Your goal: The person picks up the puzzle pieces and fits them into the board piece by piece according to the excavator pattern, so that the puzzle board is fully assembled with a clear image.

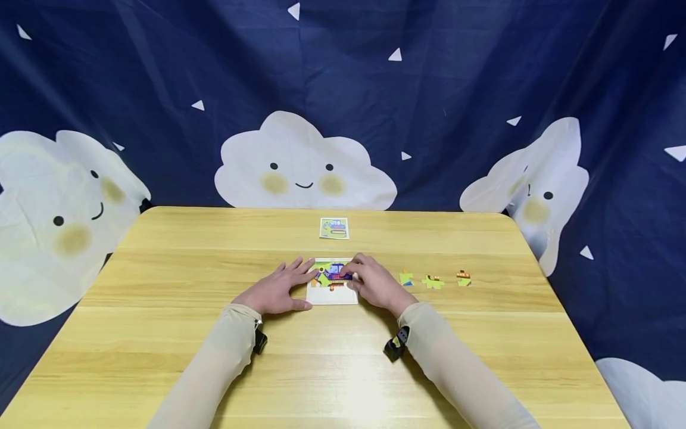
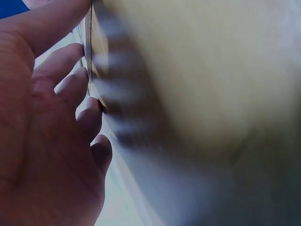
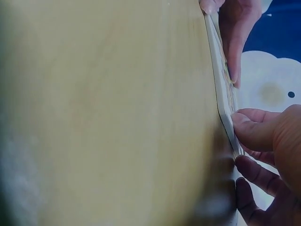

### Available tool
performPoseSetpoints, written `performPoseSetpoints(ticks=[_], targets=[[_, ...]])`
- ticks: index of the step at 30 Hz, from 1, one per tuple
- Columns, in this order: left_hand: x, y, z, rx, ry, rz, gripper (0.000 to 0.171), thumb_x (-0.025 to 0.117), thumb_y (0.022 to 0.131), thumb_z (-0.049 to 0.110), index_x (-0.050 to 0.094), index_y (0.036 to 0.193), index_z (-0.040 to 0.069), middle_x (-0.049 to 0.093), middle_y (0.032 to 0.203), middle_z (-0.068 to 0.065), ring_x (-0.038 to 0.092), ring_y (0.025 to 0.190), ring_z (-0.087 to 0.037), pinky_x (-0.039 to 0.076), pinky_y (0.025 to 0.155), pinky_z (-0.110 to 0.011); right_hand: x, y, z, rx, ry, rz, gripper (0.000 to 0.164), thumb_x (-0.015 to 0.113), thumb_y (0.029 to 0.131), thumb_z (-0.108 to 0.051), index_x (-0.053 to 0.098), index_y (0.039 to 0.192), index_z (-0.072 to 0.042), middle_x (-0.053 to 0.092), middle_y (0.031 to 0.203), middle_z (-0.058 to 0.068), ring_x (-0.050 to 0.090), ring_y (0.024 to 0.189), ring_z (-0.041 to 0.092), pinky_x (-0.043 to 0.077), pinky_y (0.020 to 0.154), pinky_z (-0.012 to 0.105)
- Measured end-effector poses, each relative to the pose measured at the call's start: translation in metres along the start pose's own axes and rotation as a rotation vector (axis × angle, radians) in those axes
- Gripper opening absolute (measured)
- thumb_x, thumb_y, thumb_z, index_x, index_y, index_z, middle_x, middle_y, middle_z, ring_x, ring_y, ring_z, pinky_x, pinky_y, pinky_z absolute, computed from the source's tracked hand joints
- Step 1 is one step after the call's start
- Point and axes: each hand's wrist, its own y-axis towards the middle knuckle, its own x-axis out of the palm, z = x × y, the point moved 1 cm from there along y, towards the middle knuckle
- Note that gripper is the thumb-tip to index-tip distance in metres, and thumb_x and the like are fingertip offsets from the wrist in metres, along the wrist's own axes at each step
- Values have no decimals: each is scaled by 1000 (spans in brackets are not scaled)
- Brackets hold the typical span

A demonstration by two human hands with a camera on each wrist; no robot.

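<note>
A white puzzle board (image 1: 333,297) lies on the table, with joined puzzle pieces (image 1: 327,279) of a blue and red vehicle on its upper part. My left hand (image 1: 278,288) lies flat with spread fingers at the board's left side, its fingertips touching the edge. At the right side, my right hand (image 1: 374,283) bends over the picture and pinches a puzzle piece between thumb and index finger; the fingers cover most of it. The right wrist view has the right thumb (image 3: 254,132) against the board's edge. Left fingers (image 2: 70,87) reach the board in the left wrist view.
Loose puzzle pieces lie right of the board: a green and blue one (image 1: 406,278), a green one (image 1: 433,282) and a green one with orange (image 1: 463,278). A small picture card (image 1: 334,228) lies behind the board. A dark blue curtain (image 1: 429,89) hangs behind the table.
</note>
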Motion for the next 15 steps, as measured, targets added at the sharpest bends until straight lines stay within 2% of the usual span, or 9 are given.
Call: performPoseSetpoints(ticks=[5, 9, 12, 15], targets=[[1, 1, -1, -9, -9, -10, 76, 71, 89, 37, 38, 151, 8, 16, 162, -9, 8, 147, -35, 4, 117, -55, -1, -2, 0, -1, 32, 8, 21, 69, 93, -10, 70, 113, -17, 55, 110, 0, 53, 101, 19, 48, 88, 37], [0, 0, -1, -10, 9, -13, 76, 70, 89, 38, 38, 151, 8, 17, 162, -9, 8, 147, -35, 5, 117, -55, -7, -6, 2, 21, 143, -5, 22, 67, 93, -9, 71, 115, -11, 56, 110, 2, 53, 100, 21, 48, 86, 38], [-1, 0, 0, -22, 29, -23, 76, 70, 89, 39, 38, 152, 10, 16, 162, -7, 8, 147, -33, 5, 117, -53, -19, -15, 7, 76, 212, 23, 22, 67, 93, -9, 70, 115, -7, 58, 109, 2, 54, 100, 21, 48, 88, 40], [-1, 1, 1, -32, 34, -25, 76, 70, 89, 40, 38, 152, 12, 16, 162, -5, 8, 148, -31, 5, 117, -52, -35, -28, 19, 150, 175, 95, 20, 69, 91, -11, 70, 111, -7, 60, 106, 2, 55, 100, 21, 48, 90, 41]])
